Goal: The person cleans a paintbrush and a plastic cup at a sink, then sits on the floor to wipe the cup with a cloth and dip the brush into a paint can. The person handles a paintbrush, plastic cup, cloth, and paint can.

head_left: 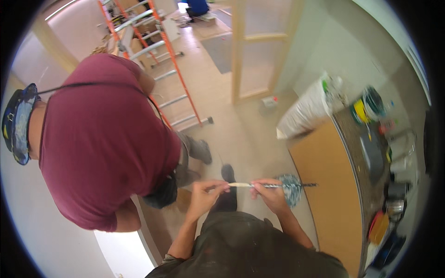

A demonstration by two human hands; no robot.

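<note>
A long thin rod point(240, 185) lies level across the front of my body, held in both hands. Its left part is pale and tapered, while the right part is dark and looks twisted; I cannot make out its kind. My left hand point(204, 197) pinches the pale tip between thumb and fingers. Around the middle of the rod my right hand point(270, 194) is closed, and the dark end sticks out past it to the right. Beneath that end, a round blue-and-white mottled thing point(292, 197) sits low down, partly covered by the rod.
A person in a maroon shirt point(102, 153) stands close on my left. Beyond is an orange stepladder point(178, 83). To my right runs a counter point(354, 153) with a wooden front, a sink, a bucket point(368, 106) and other items. A white sack point(306, 109) leans at its far end.
</note>
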